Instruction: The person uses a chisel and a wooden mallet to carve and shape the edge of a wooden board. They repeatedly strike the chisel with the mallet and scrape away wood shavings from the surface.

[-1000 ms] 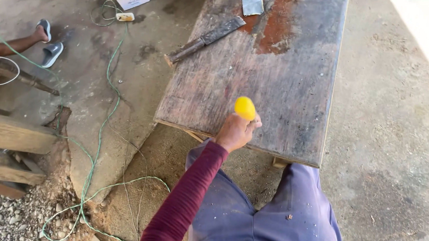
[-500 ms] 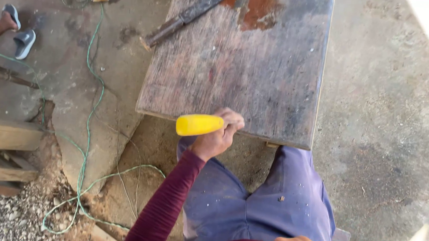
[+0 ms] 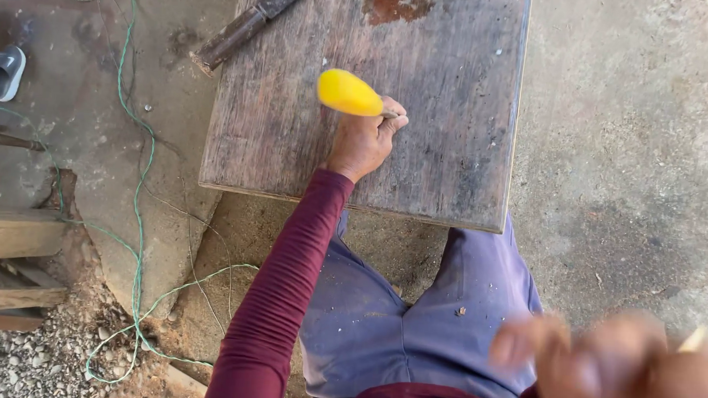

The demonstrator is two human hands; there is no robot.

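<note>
1. Down in the head view, the left hand [image 3: 364, 140] is curled tight around a tool with a yellow handle [image 3: 349, 93]. The fingers are closed on the part next to the handle. Only a tiny bit of the metal shows by the fingertips, so I cannot tell what kind of tool it is.
2. Its handle sticks up and to the left, over the old wooden board [image 3: 423, 83].
3. That handle looks hard, smooth and light, maybe a bit slippery. The fat middle looks like the best place to hold it.
4. Low down, the right hand [image 3: 609, 369] is big and blurry. I cannot tell if it holds anything.
5. An old rusty tool [image 3: 250, 23] lies at the board's top left, well away.
</note>
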